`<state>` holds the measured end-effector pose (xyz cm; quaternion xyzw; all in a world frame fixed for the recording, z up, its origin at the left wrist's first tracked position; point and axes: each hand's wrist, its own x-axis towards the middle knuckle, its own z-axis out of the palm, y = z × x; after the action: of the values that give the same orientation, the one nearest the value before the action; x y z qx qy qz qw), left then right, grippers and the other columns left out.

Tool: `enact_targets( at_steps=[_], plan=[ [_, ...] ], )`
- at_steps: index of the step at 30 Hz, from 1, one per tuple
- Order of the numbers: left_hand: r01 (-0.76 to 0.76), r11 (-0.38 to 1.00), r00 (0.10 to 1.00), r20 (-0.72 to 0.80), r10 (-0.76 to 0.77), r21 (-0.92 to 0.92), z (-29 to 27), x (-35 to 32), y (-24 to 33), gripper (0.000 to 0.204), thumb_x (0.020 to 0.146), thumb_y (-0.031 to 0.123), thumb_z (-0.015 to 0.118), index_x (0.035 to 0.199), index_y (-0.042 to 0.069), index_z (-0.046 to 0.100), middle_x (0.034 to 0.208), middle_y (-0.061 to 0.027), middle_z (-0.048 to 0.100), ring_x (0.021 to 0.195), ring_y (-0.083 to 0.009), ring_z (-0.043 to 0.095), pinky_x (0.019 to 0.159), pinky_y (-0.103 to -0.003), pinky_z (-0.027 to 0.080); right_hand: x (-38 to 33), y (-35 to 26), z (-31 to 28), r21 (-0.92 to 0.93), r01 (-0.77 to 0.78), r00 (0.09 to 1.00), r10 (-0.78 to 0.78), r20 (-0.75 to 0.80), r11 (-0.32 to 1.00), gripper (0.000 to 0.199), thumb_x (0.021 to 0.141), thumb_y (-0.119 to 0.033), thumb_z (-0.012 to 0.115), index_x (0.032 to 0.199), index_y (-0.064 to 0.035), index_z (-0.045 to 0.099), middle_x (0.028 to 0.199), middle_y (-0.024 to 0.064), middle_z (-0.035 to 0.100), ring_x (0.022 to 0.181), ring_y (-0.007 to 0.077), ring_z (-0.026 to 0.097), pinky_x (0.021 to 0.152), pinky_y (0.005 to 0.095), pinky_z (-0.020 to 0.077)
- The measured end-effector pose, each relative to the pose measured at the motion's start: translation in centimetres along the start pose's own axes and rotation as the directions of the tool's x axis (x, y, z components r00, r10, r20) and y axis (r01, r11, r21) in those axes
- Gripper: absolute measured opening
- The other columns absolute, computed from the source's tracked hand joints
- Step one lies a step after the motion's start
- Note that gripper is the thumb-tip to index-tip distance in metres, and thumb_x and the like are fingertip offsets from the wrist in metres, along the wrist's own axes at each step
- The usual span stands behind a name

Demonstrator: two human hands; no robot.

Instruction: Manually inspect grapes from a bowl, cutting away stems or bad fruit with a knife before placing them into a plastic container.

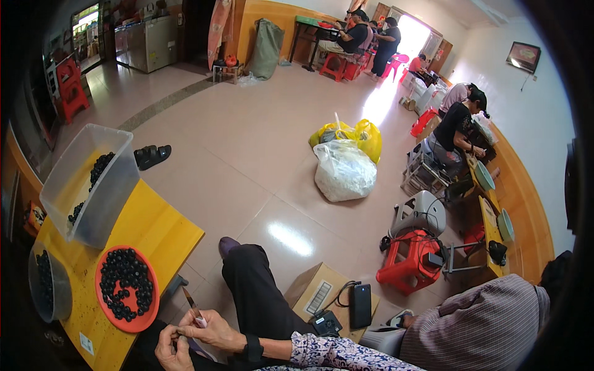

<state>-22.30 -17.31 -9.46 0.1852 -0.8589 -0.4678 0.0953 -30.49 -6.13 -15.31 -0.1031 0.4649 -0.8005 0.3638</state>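
- The yellow table [164, 219] stands at the person's left, close by the knee, presumably so that its containers sit within easy reach of a seated worker.
- The clear bin [117, 207] takes the table's far end; its tall walls seem suited to keeping the loose black pieces inside from rolling off.
- The cardboard box [303, 300] lies on the floor to the right of the legs, apparently serving as a low stand for the black devices [360, 306] on it, which a cable seems to join.
- The orange-red bowl [140, 324] is on the table's near part, beside the hands; being shallow and open, it probably makes its contents easy to pick out.
- The right hand [218, 331] is closed around a pointed tool, steadying it low over the lap.
- The left hand [170, 351] has thumb and fingers drawn together, meeting the right fingertips; whether they pinch something small cannot be told.
- The pointed tool [193, 306] juts from the right hand with its narrow end up and away from the body, likely keeping it clear of the left fingers.
- The round black pieces [127, 275] crowd the bowl, untouched by either hand.
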Motion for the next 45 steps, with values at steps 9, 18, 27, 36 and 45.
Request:
enact_targets(
  at_steps=[9, 18, 27, 36, 45],
  plan=[
    [-0.017, 0.963, 0.999, -0.033, 0.009, -0.269, 1.0, 0.8, -0.9, 0.013, 0.082, 0.0, 0.058, 0.095, -0.003, 0.058, 0.081, -0.006, 0.053, 0.073, -0.0126, 0.051, 0.066, -0.025, 0.043, -0.7, -2.1, -0.1, -0.075, -0.131, 0.987, 0.123, -0.1, 0.989, 0.012, 0.092, -0.014, 0.06, 0.086, -0.0043, 0.062, 0.068, -0.0044, 0.054, 0.058, 0.0036, 0.047, 0.051, 0.0201, 0.0383],
    [-0.046, 0.902, 0.999, 0.004, 0.053, -0.43, 0.7, 0.7, -1.5, 0.017, 0.087, 0.001, 0.06, 0.104, -0.002, 0.059, 0.084, -0.0023, 0.053, 0.076, -0.0087, 0.05, 0.068, -0.023, 0.043, -1.1, -0.9, -0.7, 0.13, -0.114, 0.993, 0.115, -0.002, 0.985, 0.016, 0.093, -0.015, 0.062, 0.101, -0.0015, 0.065, 0.064, -0.0053, 0.053, 0.051, 0.0007, 0.043, 0.044, 0.0174, 0.0327],
    [-0.152, 0.954, 0.988, -0.002, 0.157, -0.26, 0.8, 0.9, -1.4, 0.019, 0.086, 0.003, 0.062, 0.105, 0.0, 0.06, 0.083, -0.0055, 0.055, 0.078, -0.0146, 0.055, 0.07, -0.026, 0.045, -1.4, -1.4, -0.6, 0.048, -0.152, 0.987, 0.154, -0.051, 0.987, 0.018, 0.09, -0.019, 0.066, 0.096, -0.0021, 0.065, 0.063, -0.0044, 0.054, 0.051, 0.001, 0.044, 0.044, 0.0175, 0.0322],
    [-0.053, 0.91, 0.996, 0.041, 0.077, -0.412, 1.1, 0.9, -2.2, 0.019, 0.086, 0.003, 0.062, 0.104, -0.001, 0.06, 0.084, -0.0053, 0.055, 0.077, -0.0144, 0.055, 0.07, -0.026, 0.046, -1.3, -1.2, -0.7, 0.147, -0.13, 0.988, 0.14, -0.06, 0.98, 0.017, 0.09, -0.019, 0.067, 0.093, -0.0017, 0.067, 0.063, -0.0047, 0.053, 0.051, 0.001, 0.043, 0.046, 0.017, 0.0324],
    [-0.087, 0.934, 0.995, 0.019, 0.1, -0.345, 1.0, 0.7, -2.1, 0.018, 0.089, 0.005, 0.06, 0.106, -0.001, 0.059, 0.085, -0.0043, 0.058, 0.079, -0.0112, 0.055, 0.071, -0.024, 0.045, -1.3, -1.5, -1.1, 0.056, -0.166, 0.984, 0.169, -0.051, 0.985, 0.014, 0.091, -0.017, 0.064, 0.093, -0.0026, 0.067, 0.061, -0.0043, 0.054, 0.048, 0.0009, 0.043, 0.042, 0.0186, 0.0318]
  ],
)
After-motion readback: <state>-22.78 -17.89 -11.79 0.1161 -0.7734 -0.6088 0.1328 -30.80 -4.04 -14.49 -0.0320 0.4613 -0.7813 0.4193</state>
